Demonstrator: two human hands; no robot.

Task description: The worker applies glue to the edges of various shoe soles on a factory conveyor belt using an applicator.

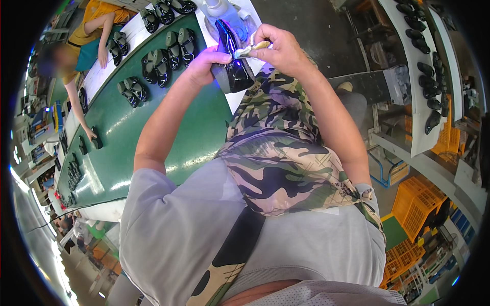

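A glossy black shoe is tilted up in front of me at the top middle. My left hand is closed around its side, thumb near the opening. My right hand pinches a small crumpled pale yellowish cloth, which touches or nearly touches the shoe's edge. Just beyond the shoe stand a translucent bottle and a clear tub, both tinted bluish by the light. They rest on a white surface beside the green table.
Pairs of black strapped shoes stand on the green table and its white far border. A co-worker's hand touches a shoe at the left. On the right, a white shelf carries several black shoes, with orange crates below.
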